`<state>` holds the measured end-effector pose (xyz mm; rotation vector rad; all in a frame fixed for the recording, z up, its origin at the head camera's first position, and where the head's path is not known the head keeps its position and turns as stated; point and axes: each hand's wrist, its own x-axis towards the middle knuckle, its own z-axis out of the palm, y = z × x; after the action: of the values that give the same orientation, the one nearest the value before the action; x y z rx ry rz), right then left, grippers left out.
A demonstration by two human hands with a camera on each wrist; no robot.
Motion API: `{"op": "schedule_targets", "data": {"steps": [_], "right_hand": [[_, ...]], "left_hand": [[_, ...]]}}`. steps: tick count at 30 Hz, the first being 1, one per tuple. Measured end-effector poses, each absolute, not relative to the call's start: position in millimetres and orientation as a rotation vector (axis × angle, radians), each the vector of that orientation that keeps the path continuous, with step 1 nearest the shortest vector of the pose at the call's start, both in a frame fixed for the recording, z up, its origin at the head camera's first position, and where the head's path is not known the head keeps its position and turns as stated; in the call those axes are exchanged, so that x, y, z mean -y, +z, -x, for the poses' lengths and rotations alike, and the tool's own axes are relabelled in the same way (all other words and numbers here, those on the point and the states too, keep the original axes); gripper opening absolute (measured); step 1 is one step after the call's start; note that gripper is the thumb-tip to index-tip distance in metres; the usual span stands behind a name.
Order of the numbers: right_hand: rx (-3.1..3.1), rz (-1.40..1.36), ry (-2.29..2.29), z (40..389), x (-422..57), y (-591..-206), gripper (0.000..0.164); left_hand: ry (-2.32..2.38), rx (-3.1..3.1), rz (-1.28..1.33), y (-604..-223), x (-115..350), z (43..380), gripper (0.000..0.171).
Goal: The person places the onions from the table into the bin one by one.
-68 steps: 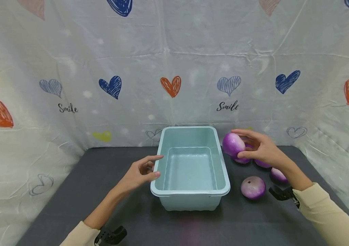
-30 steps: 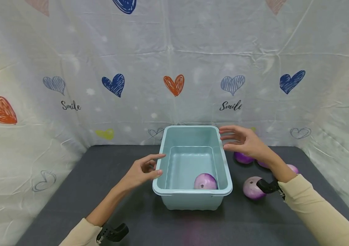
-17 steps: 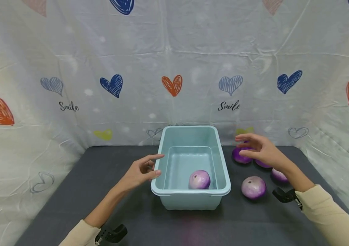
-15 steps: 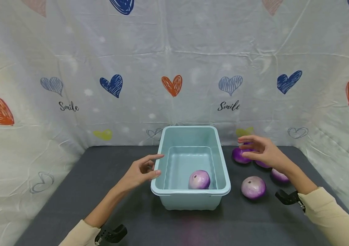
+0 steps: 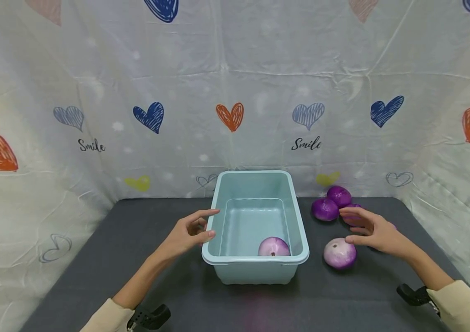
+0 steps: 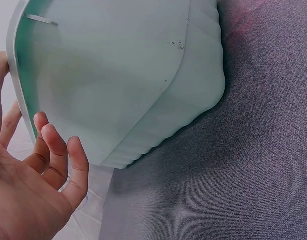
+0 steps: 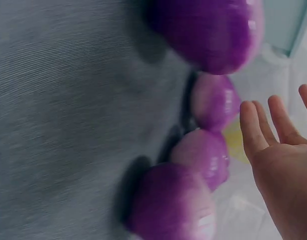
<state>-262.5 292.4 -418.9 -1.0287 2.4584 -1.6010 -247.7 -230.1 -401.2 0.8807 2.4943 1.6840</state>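
Note:
A pale blue-green plastic basin stands mid-table with one red onion lying inside, near its front wall. At the basin's left rim, my left hand has its index finger and thumb over the edge; in the left wrist view its other fingers curl outside the wall. My right hand hovers among the onions right of the basin, fingers spread and holding nothing. A paler onion sits just below its thumb. Darker purple onions cluster behind the fingers, partly hidden by them. Several onions line up in the right wrist view.
A dark grey cloth covers the table. Behind it and at both sides hangs a white curtain printed with hearts, close to the basin's far end. Black straps circle both wrists.
My right hand carried an onion leftward and let it go in the basin, where it rolled a little. That hand has since moved back right and nearer. The left hand stays at the rim.

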Motion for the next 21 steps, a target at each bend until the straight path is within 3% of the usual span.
{"op": "schedule_targets", "data": {"steps": [11, 21], "right_hand": [[-2.429, 1.022, -1.536, 253, -299, -453, 0.082], [-2.344, 1.026, -1.556, 253, -295, -463, 0.072]], "left_hand": [[1.684, -2.500, -0.863, -402, 232, 246, 0.052], [1.681, -2.499, -0.840, -401, 231, 246, 0.052]]}}
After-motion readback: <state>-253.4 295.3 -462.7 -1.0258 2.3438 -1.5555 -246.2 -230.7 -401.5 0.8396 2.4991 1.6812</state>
